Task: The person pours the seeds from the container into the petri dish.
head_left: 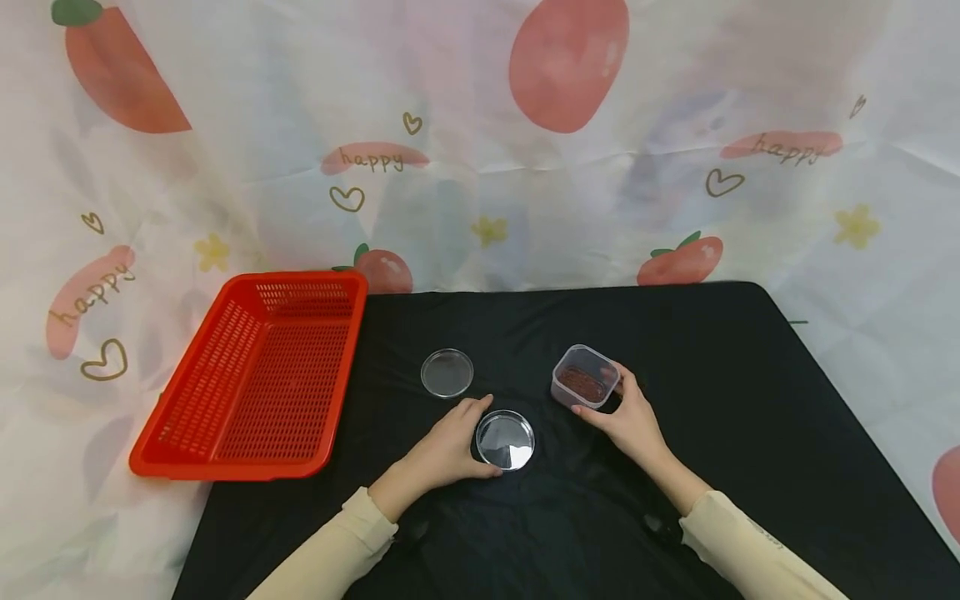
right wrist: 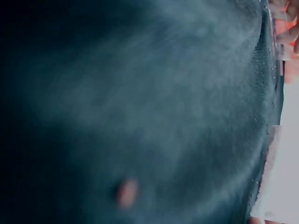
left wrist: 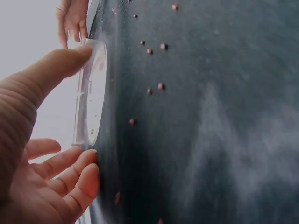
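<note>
My left hand [head_left: 456, 442] spans a clear round petri dish [head_left: 506, 440] on the black cloth, thumb at its near rim and fingers at its far left rim. In the left wrist view the thumb overlaps one edge of the dish [left wrist: 96, 93], and the fingertips lie at the opposite edge. To the right, my right hand [head_left: 633, 423] grips a small clear plastic box [head_left: 585, 377] between thumb and fingers. Small reddish-brown grains [head_left: 581, 384] cover the box's bottom. A second clear round dish or lid [head_left: 447, 372] lies behind my left hand.
A red perforated plastic basket [head_left: 330, 433] stands at the left of the black-covered table [head_left: 720, 375]. Several tiny reddish grains [left wrist: 161, 86] lie scattered on the cloth near the left hand. A patterned white curtain [head_left: 465, 208] hangs behind the table.
</note>
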Demonstrator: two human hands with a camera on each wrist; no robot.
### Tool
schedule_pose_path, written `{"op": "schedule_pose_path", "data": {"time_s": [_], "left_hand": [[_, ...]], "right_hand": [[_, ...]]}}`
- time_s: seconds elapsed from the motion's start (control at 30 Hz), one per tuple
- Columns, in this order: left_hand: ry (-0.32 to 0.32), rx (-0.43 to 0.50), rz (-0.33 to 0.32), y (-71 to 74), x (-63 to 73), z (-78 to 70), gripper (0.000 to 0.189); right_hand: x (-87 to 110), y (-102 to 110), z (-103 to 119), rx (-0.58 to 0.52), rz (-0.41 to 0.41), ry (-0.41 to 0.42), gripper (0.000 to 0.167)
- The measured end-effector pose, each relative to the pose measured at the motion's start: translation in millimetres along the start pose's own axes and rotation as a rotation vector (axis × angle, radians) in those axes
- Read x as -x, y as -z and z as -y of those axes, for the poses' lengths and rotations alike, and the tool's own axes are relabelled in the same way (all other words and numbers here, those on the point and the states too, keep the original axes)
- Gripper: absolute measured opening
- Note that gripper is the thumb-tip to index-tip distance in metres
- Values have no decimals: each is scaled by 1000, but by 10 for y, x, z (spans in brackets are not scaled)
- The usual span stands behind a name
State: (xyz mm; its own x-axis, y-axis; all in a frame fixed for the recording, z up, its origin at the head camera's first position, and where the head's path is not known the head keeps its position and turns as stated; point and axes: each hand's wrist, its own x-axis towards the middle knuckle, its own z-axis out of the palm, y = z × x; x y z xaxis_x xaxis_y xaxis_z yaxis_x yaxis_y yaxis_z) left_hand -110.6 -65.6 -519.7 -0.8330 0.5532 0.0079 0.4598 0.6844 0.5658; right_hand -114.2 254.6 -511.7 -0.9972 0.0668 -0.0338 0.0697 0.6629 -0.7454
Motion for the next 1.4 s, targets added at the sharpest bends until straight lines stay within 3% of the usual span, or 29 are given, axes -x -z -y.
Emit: {"op": "schedule_pose_path", "data": {"time_s": [0.1,0.27,0.6,0.83,1.4], "left_hand": [[6,0,13,-24,-60,-17,104],[30,29,-3,-68,-100,8,93],[47,118,-68,-147,-132,95,93],[55,104,-100,-167,-146,130,91],[81,109,-80,-170,-148,129,92]], "right_hand": [[-36,-34,16,-36,-14,24,98],[12,-121,78,-42,-41,150,92],[185,-208,323,171,-32,366,105],[173,-175,426,256,-69,570,107],[163,-79,527,408,-123,796,86]]}}
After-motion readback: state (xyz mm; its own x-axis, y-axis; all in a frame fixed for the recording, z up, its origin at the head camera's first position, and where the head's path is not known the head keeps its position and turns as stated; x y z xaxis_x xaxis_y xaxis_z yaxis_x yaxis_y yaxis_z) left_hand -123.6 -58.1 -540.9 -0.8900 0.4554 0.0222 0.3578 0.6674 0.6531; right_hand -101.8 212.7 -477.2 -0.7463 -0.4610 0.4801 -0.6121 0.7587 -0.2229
